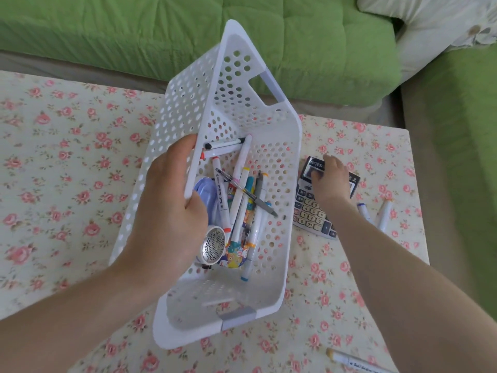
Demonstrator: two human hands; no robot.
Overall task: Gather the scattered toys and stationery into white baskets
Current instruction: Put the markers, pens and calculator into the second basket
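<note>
Marker [355, 362] is lying loose at the worktop's [61, 146] near edge. Left hand [172, 203] is gripping the long rim of the tilted white basket [281, 162], pens [243, 200] inside. Calculator [312, 212] is lying just right of it, long axis near-to-far; right hand [331, 177] is covering its far end, grip unclear. Two markers [383, 215] are lying by the right edge.

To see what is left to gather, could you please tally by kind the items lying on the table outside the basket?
Calculator: 1
Markers: 3
Total: 4
</note>
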